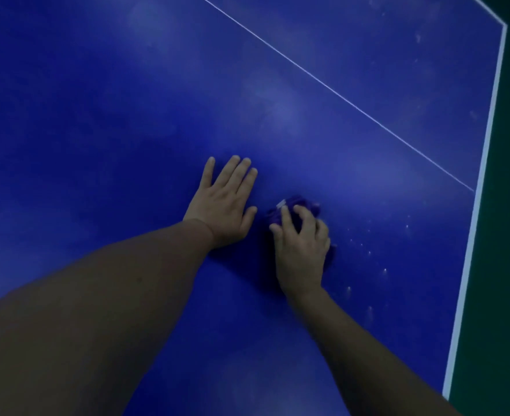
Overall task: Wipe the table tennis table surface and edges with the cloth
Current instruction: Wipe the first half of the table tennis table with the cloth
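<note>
While my right hand (301, 250) curls its fingers (286, 219) round the cloth (300, 205), my left hand (223, 202) rests flat, fingers straight. White specks (367, 253) at three o'clock and the white edge (484, 163) look unwiped; I judge much of the bench (97, 115) remains.

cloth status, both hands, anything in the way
Right hand grips cloth on table. Left hand flat on table. Nothing in the way.

Left hand (222, 205) flat, fingers straight, palm down on blue table tennis table (97, 115). Right hand (300, 247) just beside it, fingers curled over bunched purple cloth (300, 205). White edge line (481, 181) at right; thin white centre line (337, 94) runs diagonally; dark green floor (508, 235) beyond.
</note>
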